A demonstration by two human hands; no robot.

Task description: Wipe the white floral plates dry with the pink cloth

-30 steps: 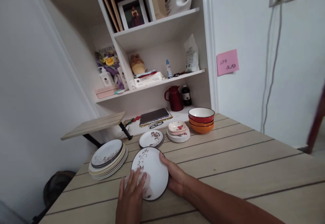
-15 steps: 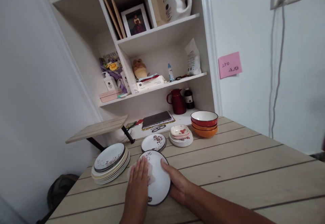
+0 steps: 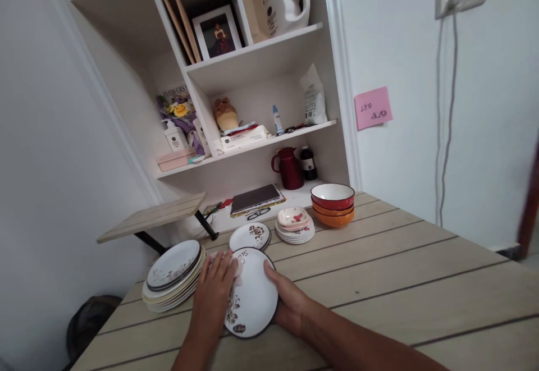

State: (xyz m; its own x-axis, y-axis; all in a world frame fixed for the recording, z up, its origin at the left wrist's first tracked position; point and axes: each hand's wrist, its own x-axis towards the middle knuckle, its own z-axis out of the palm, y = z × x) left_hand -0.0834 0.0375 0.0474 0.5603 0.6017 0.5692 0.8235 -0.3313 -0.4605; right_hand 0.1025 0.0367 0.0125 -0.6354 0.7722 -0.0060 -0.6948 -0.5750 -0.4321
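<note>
A round white plate [image 3: 256, 298] with a dark rim and brown flower print is tilted up above the table's near side. My right hand [image 3: 291, 305] grips its right edge, thumb on the face and fingers behind. My left hand [image 3: 215, 287] lies over the plate's upper left edge with its fingers extended, pressing a thin pale pink tissue [image 3: 238, 275] on it; most of the tissue is hidden. Just beyond are similar small plates [image 3: 248, 236]. Left of my left hand stands a taller stack of plates [image 3: 173, 267].
Small plates topped by square dishes [image 3: 293, 218] stand beside stacked red and orange bowls [image 3: 333, 205] at the table's back. A raised wooden stand [image 3: 151, 218] is at back left. Behind, the shelf holds a laptop [image 3: 255, 198] and a red jug [image 3: 289, 169].
My left hand has slid with the tissue toward the plate's left edge, uncovering flower print at its lower left. My right hand keeps its grip. The view has shifted slightly right.
</note>
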